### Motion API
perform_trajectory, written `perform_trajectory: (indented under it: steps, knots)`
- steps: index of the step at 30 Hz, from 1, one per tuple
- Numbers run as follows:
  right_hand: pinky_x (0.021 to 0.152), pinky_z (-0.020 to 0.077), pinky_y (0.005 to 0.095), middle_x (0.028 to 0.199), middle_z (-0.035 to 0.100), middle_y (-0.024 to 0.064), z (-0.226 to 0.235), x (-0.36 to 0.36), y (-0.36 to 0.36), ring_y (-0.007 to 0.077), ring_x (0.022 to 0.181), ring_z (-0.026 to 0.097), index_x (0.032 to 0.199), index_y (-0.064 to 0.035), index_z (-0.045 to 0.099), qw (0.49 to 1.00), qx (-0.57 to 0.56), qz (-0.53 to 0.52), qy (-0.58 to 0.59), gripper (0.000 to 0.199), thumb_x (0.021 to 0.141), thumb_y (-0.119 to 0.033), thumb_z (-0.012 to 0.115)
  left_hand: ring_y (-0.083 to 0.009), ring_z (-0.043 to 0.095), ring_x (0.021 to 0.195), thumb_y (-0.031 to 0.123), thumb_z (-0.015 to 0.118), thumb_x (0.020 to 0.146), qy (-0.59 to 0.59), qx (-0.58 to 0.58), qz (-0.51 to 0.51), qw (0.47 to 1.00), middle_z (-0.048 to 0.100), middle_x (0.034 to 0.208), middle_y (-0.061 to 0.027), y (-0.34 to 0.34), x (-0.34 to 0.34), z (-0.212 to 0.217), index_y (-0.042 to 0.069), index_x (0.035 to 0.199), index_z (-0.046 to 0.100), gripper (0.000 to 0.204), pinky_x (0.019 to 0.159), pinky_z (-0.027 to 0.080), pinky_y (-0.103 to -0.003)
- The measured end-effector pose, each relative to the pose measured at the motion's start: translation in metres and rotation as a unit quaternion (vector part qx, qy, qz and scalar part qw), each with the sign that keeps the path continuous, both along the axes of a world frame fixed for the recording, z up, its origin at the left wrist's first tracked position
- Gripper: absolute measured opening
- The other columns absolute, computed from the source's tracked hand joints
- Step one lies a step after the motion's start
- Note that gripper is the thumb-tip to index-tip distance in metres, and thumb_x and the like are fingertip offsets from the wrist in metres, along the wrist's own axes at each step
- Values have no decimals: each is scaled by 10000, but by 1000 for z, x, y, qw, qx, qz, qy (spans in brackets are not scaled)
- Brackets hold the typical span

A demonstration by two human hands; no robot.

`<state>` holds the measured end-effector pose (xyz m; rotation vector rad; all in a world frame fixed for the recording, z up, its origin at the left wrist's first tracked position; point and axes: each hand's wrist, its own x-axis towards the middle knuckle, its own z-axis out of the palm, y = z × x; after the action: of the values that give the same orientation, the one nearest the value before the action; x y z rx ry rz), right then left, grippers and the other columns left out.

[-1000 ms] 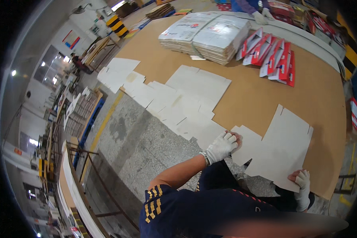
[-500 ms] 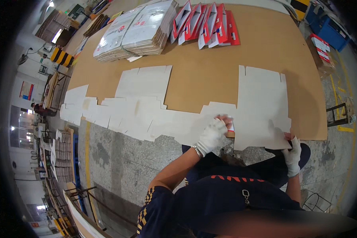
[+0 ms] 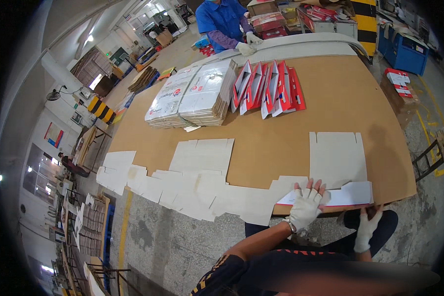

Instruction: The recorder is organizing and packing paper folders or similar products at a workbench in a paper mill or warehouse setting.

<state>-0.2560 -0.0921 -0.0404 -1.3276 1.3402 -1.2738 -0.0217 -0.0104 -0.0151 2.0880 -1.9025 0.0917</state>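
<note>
A long die-cut cardboard blank (image 3: 246, 201) with a plain whitish face lies along the table's near edge. At its right end the near part is folded over into a white flap (image 3: 348, 195) with a red edge, lying on the squarish panel (image 3: 336, 158). My left hand (image 3: 307, 204), in a white fingerless glove, presses flat on the flap's left part, fingers spread. By the flap's right near corner is my right hand (image 3: 367, 226), gloved alike, its fingers apart and pointing to the table edge; nothing shows in it.
Behind the blank stand a strapped stack of flat cartons (image 3: 192, 93) and several folded red-and-white cartons (image 3: 269, 89). Across the table a person in blue (image 3: 222, 22) has gloved hands at pale sheets (image 3: 301, 44). A brown box (image 3: 399, 93) stands off the right side.
The blank's right near part has been folded over away from me. My left hand moved right onto the fold and spread its fingers. The view tilted up, bringing in the person opposite.
</note>
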Motion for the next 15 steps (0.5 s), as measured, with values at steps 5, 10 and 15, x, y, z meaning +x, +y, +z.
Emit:
perform_trajectory:
  steps: [5, 10, 15]
  knots:
    - [762, 430, 248, 1107, 563, 35, -5, 35, 56, 96, 916, 513, 1313, -29, 470, 890, 329, 255, -187, 423, 920, -158, 559, -352, 164, 1434, 387, 641, 762, 64, 56, -139, 987, 200, 1540, -182, -8, -27, 20, 4, 1455, 253, 882, 1078, 124, -663]
    - [711, 426, 238, 974, 585, 24, -16, 37, 32, 72, 845, 501, 1090, 7, 609, 960, 178, 159, -147, 257, 926, -182, 550, -349, 163, 1436, 238, 586, 771, 27, 61, -135, 989, 189, 1540, -193, -6, -43, 7, -48, 1437, 255, 797, 1120, 118, -598]
    - [908, 428, 465, 1150, 596, 217, 1, 23, -16, 379, 1058, 562, 1175, 65, 561, 918, -229, 189, 265, 334, 871, -71, 539, -377, 405, 1299, 360, 648, 753, 35, -50, -151, 987, 388, 1399, -260, -4, -27, 15, -63, 1352, 368, 784, 1053, 310, -556]
